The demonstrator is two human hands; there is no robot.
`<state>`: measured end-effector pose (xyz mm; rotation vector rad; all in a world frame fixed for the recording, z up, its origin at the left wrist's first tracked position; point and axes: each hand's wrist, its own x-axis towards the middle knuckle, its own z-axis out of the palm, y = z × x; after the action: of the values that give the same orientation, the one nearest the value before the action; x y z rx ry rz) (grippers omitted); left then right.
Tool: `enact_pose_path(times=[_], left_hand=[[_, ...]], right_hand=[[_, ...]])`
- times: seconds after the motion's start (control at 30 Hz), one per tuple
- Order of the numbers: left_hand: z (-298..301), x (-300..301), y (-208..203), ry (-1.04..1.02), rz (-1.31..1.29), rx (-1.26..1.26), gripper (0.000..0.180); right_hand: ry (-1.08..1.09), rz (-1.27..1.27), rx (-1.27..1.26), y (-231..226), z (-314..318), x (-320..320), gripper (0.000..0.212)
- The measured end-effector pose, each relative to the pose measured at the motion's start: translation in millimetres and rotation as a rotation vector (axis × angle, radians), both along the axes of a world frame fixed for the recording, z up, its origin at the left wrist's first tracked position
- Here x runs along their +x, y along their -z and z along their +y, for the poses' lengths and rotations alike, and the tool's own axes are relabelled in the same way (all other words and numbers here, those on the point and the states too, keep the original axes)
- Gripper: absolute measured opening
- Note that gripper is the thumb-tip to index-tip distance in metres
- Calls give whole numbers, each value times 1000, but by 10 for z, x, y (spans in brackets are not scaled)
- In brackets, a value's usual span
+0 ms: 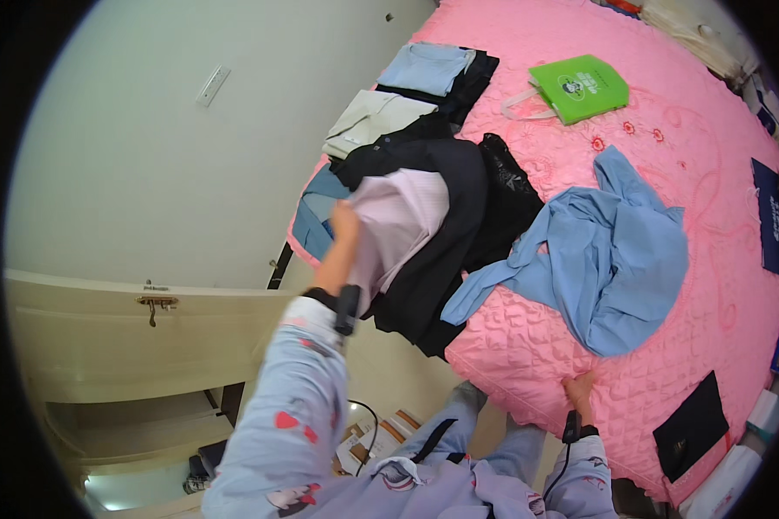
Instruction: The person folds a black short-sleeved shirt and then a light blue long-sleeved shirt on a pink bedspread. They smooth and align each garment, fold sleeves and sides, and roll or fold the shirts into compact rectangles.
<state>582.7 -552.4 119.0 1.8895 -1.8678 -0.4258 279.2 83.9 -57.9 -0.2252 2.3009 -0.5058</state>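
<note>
My left hand (344,227) reaches to a pale pink, finely striped garment (402,203) on the near left part of the bed. Its fingers are closed on the garment's left edge, slightly smeared by motion. Under and around this cloth lies a dark jacket (463,186), with black clothing hanging over the bed's edge. To the right, a light blue long-sleeved shirt (610,259) is spread out, rumpled, with one sleeve stretching toward the dark pile. My right hand (580,391) leans on the pink quilt (515,363) near the front edge, thumb and fingers apart, holding nothing.
Folded clothes lie along the wall side: a light blue top (424,67), a cream garment (374,117) and a blue-grey one (316,208). A green bag (580,88) lies farther back. Dark flat pieces (692,426) are at right. A door (147,337) stands at left.
</note>
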Motion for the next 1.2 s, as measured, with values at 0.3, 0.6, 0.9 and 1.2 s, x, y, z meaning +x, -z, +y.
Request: enact_pose_path(times=[0.3, 0.6, 0.9, 1.2], left_hand=[[-1164, 39, -4186, 289, 871, -534, 8], [-372, -1488, -3221, 568, 231, -362, 42], [1743, -1830, -153, 1123, -155, -347, 55], [2252, -2752, 918, 725, -257, 435, 42]], right_hand=[[36, 121, -27, 47, -19, 2, 57], [-30, 32, 138, -34, -73, -4, 62], [35, -2, 134, -177, -108, 4, 69], [32, -33, 126, -21, 19, 23, 75]])
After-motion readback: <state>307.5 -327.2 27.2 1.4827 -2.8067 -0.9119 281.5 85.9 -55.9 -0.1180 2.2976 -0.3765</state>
